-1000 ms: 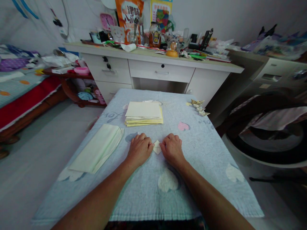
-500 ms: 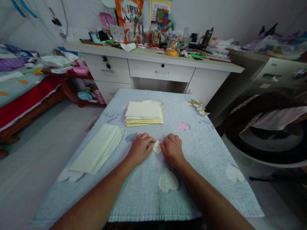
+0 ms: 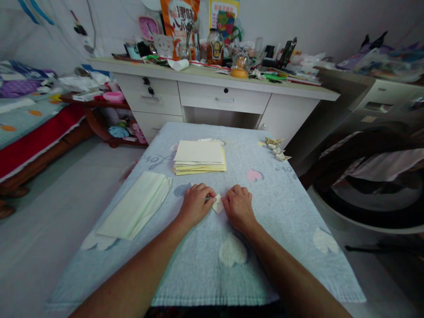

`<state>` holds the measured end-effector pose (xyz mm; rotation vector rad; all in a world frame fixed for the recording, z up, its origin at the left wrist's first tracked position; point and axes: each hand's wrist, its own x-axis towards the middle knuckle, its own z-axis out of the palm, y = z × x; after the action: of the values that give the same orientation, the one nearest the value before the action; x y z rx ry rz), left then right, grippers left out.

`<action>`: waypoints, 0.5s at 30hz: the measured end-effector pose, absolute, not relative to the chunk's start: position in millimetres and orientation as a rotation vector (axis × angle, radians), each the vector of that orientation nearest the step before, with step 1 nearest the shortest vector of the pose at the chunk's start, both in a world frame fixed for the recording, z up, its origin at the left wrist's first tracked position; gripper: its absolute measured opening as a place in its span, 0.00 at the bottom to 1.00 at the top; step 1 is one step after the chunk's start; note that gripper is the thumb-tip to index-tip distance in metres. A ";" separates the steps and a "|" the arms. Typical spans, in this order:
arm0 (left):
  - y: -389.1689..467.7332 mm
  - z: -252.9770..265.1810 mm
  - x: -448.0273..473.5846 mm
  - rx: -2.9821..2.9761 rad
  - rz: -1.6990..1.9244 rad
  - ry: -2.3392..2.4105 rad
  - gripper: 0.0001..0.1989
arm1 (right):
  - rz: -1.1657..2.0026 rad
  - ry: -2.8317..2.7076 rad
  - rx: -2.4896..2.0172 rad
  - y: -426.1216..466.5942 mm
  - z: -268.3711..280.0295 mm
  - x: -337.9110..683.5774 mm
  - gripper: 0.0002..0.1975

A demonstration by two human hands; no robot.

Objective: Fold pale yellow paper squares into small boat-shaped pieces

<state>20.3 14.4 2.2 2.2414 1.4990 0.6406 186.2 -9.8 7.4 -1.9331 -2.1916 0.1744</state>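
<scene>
The left hand and right hand pinch opposite corners of a small folded paper, which lies between them on the cloth-covered table. Beyond, a labelled jar holds something amber; dark and pale cloth bunches at the washing machine's round opening.

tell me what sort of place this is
Most likely a lived-in room in a home, perhaps a bedroom: a low wooden bed with red side fabric at the left, a long white desk with drawers against the wall, and a grey front-loading washing machine at the right.
</scene>
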 end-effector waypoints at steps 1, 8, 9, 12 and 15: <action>14.2 2.3 20.4 2.242 0.637 1.511 0.04 | 0.171 -2.188 -1.937 -9.8 7.1 186.1 0.10; 14.6 6.0 17.8 2.213 0.592 1.544 0.04 | 0.165 -2.164 -1.943 -10.2 8.2 185.1 0.08; 14.9 6.5 17.1 2.203 0.593 1.545 0.04 | 0.161 -2.157 -1.939 -10.1 8.1 185.1 0.08; 16.2 7.4 13.9 2.189 0.613 1.477 0.09 | 0.155 -2.155 -1.922 -9.6 7.1 185.4 0.07; 17.4 6.9 10.0 2.244 0.619 1.315 0.17 | 0.151 -2.161 -1.928 -9.3 6.4 185.4 0.07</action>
<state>10.0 17.4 6.9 2.2435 1.3145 0.6195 185.4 -9.3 6.4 -1.9276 -2.1606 0.1509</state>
